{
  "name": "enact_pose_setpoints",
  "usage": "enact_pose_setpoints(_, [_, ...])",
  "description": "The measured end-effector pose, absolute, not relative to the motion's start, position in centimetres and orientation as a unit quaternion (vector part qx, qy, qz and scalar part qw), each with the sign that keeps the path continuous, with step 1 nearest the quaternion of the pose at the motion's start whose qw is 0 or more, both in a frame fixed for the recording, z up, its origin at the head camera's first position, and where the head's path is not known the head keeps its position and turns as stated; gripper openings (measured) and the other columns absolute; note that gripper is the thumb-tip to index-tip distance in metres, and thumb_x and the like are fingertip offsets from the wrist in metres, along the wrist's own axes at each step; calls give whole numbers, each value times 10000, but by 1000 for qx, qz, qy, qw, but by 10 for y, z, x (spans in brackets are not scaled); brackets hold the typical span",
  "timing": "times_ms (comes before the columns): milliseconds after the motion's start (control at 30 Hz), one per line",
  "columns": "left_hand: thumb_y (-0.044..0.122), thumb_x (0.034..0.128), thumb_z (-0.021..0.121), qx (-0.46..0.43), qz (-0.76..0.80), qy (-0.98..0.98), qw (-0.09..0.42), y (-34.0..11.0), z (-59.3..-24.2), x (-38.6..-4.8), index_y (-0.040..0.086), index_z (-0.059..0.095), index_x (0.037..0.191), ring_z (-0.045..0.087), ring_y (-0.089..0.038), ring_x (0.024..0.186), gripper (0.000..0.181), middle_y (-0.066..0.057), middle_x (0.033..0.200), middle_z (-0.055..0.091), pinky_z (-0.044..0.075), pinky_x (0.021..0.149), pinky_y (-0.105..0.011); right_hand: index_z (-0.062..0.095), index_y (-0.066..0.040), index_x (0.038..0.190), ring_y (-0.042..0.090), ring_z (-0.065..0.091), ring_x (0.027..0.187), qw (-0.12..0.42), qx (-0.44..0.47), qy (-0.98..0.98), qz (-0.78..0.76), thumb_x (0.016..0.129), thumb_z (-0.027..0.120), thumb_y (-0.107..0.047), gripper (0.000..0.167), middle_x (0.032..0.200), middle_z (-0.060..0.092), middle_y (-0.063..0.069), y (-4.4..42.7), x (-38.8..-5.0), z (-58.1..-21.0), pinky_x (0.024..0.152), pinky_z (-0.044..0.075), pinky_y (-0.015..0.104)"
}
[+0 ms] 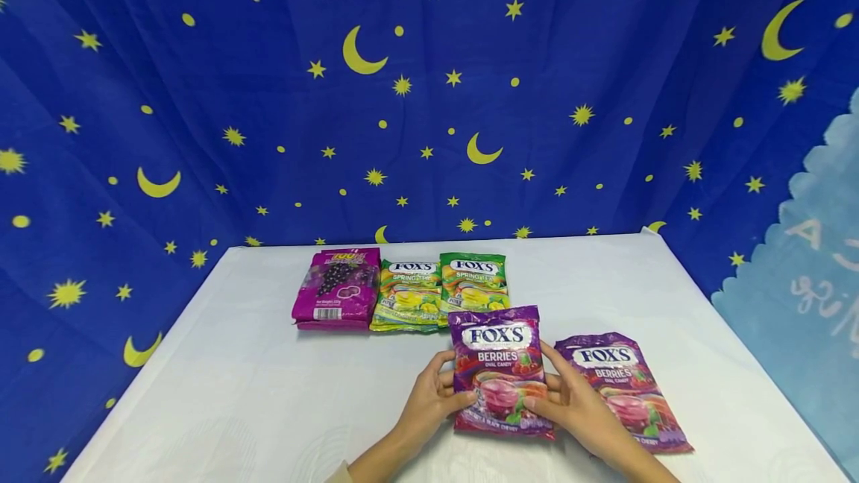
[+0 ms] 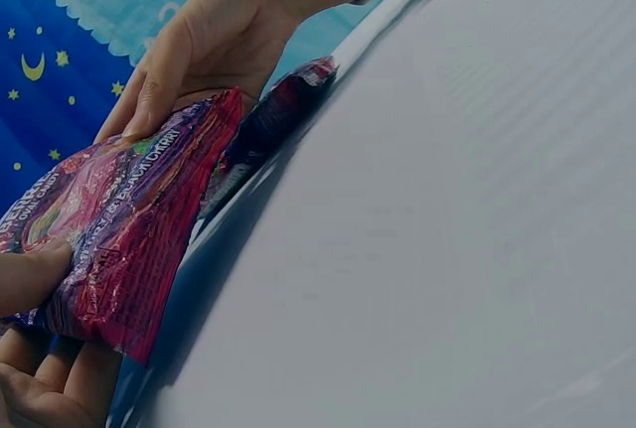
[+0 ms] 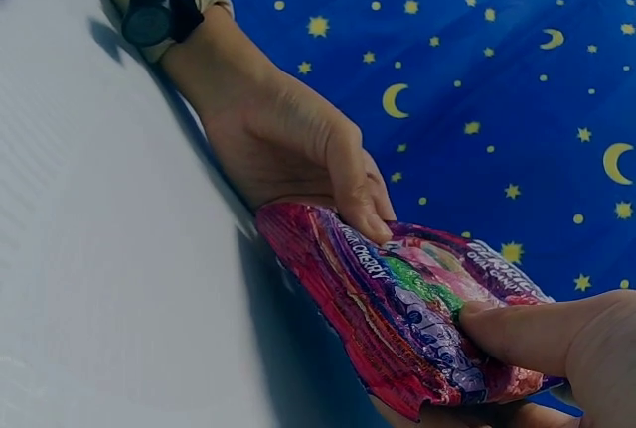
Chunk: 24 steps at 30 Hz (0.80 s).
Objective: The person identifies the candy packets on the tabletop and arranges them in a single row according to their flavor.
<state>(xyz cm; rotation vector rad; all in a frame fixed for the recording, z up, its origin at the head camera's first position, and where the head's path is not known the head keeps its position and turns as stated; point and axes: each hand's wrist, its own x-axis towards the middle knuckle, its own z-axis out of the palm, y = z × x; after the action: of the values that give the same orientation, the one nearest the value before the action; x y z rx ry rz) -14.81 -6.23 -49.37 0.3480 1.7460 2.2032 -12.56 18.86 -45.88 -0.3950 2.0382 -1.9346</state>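
Both hands hold a purple Fox's Berries candy bag point(image 1: 499, 371) above the table's front half, its printed face toward me. My left hand point(image 1: 429, 397) grips the left edge, thumb on the front and fingers behind. On the opposite edge my right hand point(image 1: 577, 405) pinches in the same way. A second Fox's Berries candy bag point(image 1: 637, 401) lies on the table just right of the right hand, partly covered by it. In the right wrist view the held candy bag point(image 3: 397, 299) is tilted, with a thumb pressing each side.
At the back of the white table point(image 1: 255, 371) lie a magenta grape candy pack point(image 1: 338, 289) and two green Fox's Spring Tea candy bags, a left bag point(image 1: 408, 297) and a right bag point(image 1: 473, 282), side by side. A blue star-patterned curtain point(image 1: 429, 110) hangs behind.
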Motion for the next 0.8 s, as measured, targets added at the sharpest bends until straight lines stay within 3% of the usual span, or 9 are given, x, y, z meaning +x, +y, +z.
enact_pose_setpoints(800, [-28,838,679,142,775,598,150,-63,-496,-150,-43,323,1369,688,-192,863,639,-231,1093,655,570,785,-328,24,-5,1535,266,651,1036,138,-145,708,-678,905,665,-68,900,1312,463,380,188,-126,-461,853,544,342])
